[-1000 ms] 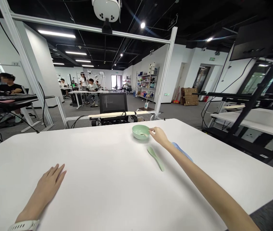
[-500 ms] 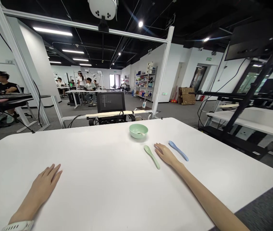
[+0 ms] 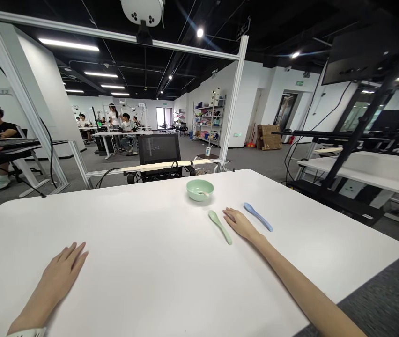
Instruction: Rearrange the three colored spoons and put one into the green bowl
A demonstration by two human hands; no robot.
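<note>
1. Left hand [image 3: 61, 276]: open and flat, palm down on the white table [image 3: 115, 234], fingers slightly spread; it grips nothing; a white wristband [image 3: 27, 332] circles its wrist.
2. Right hand [image 3: 241, 224]: also open, palm down on the tabletop, well ahead of the left hand and to its right; it grips nothing.
3. A pale green spoon [image 3: 219, 226] lies just left of the right hand; a pale blue spoon [image 3: 257, 216] lies just right of it; the hand rests between them, apparently touching neither.
4. A pale green bowl [image 3: 200, 189] stands upright just past the right hand's fingertips, slightly left; a small pale spoon [image 3: 203, 193] sits inside it.
5. Past the table's far edge, ahead of both hands, stands a black mesh office chair [image 3: 159, 150]; above it runs an aluminium frame [image 3: 115, 35].
6. Far ahead of the hands, people [image 3: 125, 131] sit and stand around desks; metal shelving [image 3: 208, 114] stands beyond the right hand.
</note>
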